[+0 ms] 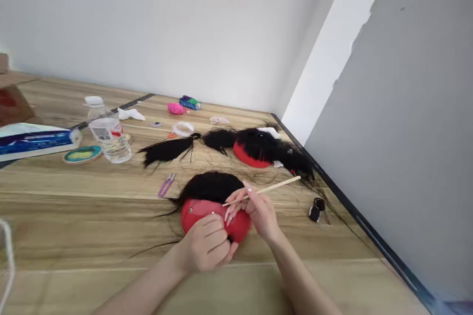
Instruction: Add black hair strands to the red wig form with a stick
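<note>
A red rounded form [238, 226] lies on the table in front of me, with black hair [212, 186] spread over its far side. My left hand [209, 242] is closed against the near side of the form; what its fingers pinch, if anything, is too small to name. My right hand [254, 206] holds a thin wooden stick [279, 185] between its fingers, over the form's right part. The stick's thin end is near the edge of the hair. Purple thread snips [167, 185] lie to the left of the hair.
Behind are a tied black hair bundle [168, 150] and another red form [249, 156] under loose hair. A plastic cup [113, 142], a bottle [95, 107] and a tissue pack [40, 141] stand or lie left. A small black object [317, 209] lies right, near the wall.
</note>
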A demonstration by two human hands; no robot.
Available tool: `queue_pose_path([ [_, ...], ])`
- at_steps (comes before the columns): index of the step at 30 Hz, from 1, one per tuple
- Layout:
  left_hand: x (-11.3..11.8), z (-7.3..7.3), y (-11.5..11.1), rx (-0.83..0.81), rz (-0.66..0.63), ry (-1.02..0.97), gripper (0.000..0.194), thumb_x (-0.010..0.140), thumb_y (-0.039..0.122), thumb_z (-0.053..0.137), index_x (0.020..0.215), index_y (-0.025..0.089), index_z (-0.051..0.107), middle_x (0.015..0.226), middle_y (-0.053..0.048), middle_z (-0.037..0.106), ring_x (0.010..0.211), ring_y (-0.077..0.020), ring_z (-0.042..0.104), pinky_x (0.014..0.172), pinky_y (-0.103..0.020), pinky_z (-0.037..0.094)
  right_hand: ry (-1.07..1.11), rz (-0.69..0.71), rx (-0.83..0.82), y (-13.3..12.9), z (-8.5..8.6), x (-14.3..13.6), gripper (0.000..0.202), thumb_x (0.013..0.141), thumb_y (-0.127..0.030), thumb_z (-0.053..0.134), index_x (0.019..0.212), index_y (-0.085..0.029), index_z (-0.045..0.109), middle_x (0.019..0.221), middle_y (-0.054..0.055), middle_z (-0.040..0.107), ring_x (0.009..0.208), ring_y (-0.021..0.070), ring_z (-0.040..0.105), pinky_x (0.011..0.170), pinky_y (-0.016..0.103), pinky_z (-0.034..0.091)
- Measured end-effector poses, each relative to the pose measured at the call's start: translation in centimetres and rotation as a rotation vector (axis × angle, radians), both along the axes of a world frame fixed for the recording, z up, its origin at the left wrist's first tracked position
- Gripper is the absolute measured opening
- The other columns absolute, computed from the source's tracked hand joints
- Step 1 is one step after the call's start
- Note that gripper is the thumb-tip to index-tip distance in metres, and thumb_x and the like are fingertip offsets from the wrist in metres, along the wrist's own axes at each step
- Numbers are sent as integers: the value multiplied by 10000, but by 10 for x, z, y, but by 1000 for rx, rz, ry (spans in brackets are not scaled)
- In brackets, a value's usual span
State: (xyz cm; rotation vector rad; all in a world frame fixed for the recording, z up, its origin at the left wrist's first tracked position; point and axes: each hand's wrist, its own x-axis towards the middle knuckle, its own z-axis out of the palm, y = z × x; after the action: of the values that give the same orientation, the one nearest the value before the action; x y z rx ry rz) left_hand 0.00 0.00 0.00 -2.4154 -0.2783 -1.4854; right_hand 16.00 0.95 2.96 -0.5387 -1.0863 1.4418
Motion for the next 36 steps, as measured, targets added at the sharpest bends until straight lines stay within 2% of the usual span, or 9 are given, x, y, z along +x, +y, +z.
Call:
queue_pose_path([
  [7,-1,1,1,47,-1,63,229,794,88,559,595,180,493,535,22,472,584,-129,409,590,-274,464,-34,42,31,-3,0,1,308,921,-367,556,749,-135,664,801,95,716,605,165,667,555,270,540],
  [14,0,0,3,12,13,-1,253,792,55,558,583,174,477,547,5,496,588,-129,394,577,-289,444,-9,33,13,-3,2,2,317,923,-373,548,743,-140,667,795,90,723,578,151,663,540,253,540],
  [19,1,-1,3,-14,25,-11,253,811,62,547,599,178,471,557,11,486,592,-130,393,575,-284,426,-33,-36,-21,-2,2,-1,362,889,-448,586,737,-135,683,773,87,731,551,139,666,515,228,537],
  [23,1,-2,2,-21,29,2,256,813,62,555,604,183,467,569,15,488,595,-130,406,583,-284,424,-148,-99,-71,-1,2,-3,462,874,-518,578,727,-100,710,575,74,691,432,125,630,436,190,494],
  [26,1,-2,2,-20,22,0,249,805,59,560,604,179,474,566,8,509,598,-135,416,583,-290,429,-221,-146,-83,-1,1,-3,476,881,-511,573,723,-89,727,484,59,655,374,119,604,387,170,453],
  [31,0,-1,2,-23,21,-6,246,797,48,563,599,172,487,554,3,523,592,-136,416,573,-291,435,-227,-243,-69,-2,-1,-4,406,842,-474,639,682,-114,738,465,40,651,345,107,578,357,163,436],
  [36,1,1,2,-18,22,-2,245,800,49,561,600,172,491,551,2,524,590,-136,411,571,-291,440,-223,-271,-68,-2,-1,-3,381,821,-469,661,678,-124,738,455,36,645,335,115,571,345,175,439],
])
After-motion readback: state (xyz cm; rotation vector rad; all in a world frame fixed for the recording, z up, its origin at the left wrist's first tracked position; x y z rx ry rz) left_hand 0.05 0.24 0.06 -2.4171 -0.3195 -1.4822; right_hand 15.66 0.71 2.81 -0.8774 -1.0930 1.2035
